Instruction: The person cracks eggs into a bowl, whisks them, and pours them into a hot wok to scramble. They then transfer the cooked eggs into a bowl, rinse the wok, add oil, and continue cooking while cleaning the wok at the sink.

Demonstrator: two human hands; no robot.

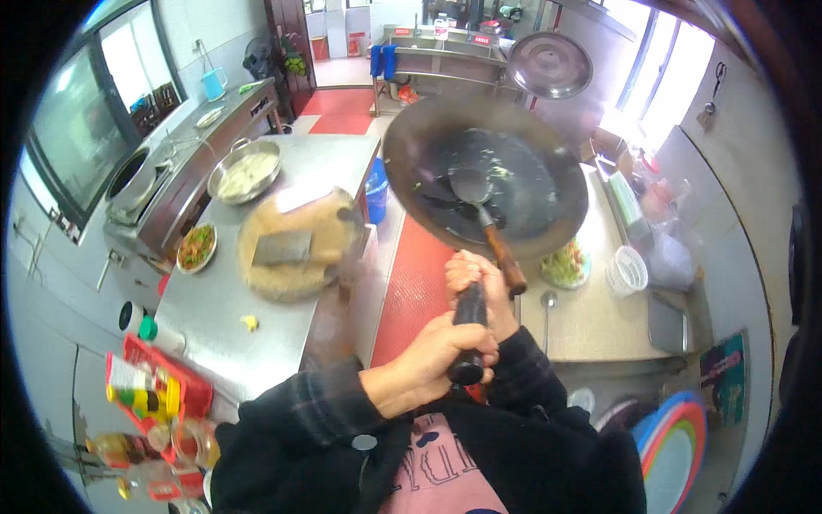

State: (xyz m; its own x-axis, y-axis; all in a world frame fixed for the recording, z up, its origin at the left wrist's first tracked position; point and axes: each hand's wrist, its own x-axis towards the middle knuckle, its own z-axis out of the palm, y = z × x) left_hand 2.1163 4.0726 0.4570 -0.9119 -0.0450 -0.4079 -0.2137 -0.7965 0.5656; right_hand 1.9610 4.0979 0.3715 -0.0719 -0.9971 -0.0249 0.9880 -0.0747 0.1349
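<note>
Both of my hands are wrapped around the black handle [474, 308] of a large dark wok [411, 160]. My left hand [437, 350] grips near the handle's end. My right hand [478, 279] is farther up, close to the rim. The wok is raised off any surface, over the aisle between two tables. Its inside looks wet, with small pale and green scraps. A metal ladle [472, 186] lies in it, its wooden handle [504, 257] crossing the near rim beside my right hand.
At left, a steel table [231, 347] bears a round chopping board [276, 279] with a cleaver [282, 248], a metal basin [247, 177] and a dish of chopped food [196, 248]. At right, a pale table [584, 334] holds a plate of greens [565, 266] and a white basket [626, 271]. Steel sinks [443, 59] stand beyond.
</note>
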